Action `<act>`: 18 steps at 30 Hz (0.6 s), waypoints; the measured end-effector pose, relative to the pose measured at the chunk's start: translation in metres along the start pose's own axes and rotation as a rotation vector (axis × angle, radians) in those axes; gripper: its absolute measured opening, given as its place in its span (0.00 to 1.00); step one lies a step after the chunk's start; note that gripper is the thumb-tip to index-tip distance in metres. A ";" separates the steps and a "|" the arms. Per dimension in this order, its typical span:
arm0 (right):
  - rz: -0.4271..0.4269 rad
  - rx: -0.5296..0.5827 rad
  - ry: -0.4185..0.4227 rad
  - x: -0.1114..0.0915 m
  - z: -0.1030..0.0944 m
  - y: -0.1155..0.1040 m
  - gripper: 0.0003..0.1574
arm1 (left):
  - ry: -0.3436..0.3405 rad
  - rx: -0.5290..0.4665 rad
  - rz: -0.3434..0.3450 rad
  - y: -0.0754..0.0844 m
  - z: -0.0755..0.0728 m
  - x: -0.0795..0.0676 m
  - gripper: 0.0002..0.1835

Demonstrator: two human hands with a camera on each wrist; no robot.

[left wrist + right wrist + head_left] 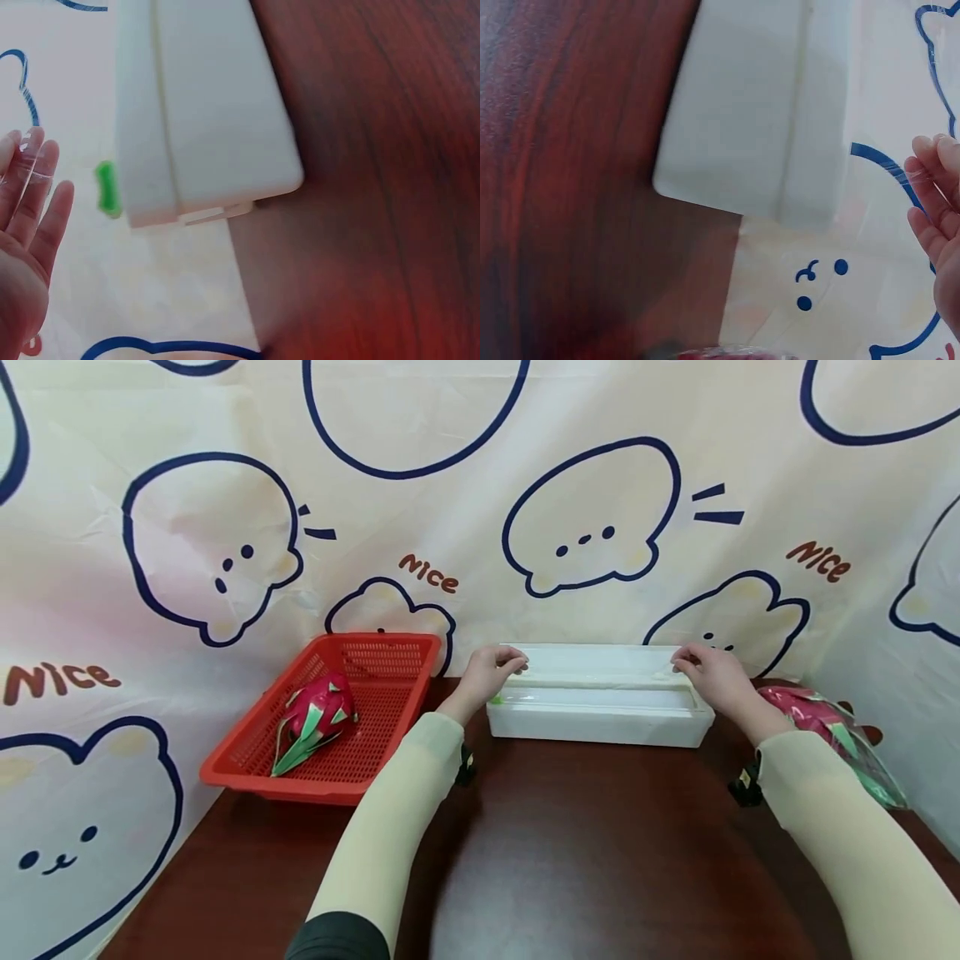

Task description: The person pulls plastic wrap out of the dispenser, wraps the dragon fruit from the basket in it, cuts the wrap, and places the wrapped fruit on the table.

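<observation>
A long white cling film dispenser box [592, 728] sits at the back of the table with its lid raised. At its left end shows a small green piece [109, 189]. My left hand [491, 675] pinches one corner of clear cling film [36, 174] above the box's left end. Over the right end, my right hand [714, 677] pinches the other corner between thumb and fingertips. The see-through film between the hands is hard to make out against the white box.
To the left stands a red plastic basket [225, 770] with a dragon fruit [318, 714] inside. Beyond my right forearm lies another dragon fruit [813, 714] wrapped in clear film. A patterned cloth [465, 527] hangs right behind the brown table [600, 860].
</observation>
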State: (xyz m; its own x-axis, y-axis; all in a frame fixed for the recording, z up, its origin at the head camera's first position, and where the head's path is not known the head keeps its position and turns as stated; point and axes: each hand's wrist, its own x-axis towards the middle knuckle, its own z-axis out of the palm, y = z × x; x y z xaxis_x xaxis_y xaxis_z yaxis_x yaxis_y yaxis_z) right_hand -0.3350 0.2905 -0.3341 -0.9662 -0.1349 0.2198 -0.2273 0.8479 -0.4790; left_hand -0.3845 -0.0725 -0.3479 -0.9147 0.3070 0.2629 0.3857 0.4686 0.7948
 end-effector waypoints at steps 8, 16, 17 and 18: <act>-0.003 0.058 0.025 0.000 -0.014 -0.011 0.15 | -0.028 -0.014 -0.020 0.017 -0.016 0.000 0.13; -0.026 0.078 0.062 0.002 -0.034 -0.019 0.14 | -0.022 0.014 -0.037 0.036 -0.033 0.004 0.11; -0.022 0.082 0.064 0.002 -0.036 -0.020 0.15 | -0.019 0.010 -0.041 0.038 -0.035 0.004 0.11; -0.018 0.086 0.065 0.002 -0.038 -0.022 0.15 | -0.018 0.006 -0.046 0.040 -0.037 0.005 0.11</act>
State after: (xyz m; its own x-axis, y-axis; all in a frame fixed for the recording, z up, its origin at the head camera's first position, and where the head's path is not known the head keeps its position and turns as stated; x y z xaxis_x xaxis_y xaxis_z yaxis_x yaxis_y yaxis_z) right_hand -0.3275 0.2917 -0.2906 -0.9525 -0.1135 0.2827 -0.2569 0.7980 -0.5452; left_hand -0.3779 -0.0830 -0.2946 -0.9292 0.2997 0.2161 0.3438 0.4872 0.8028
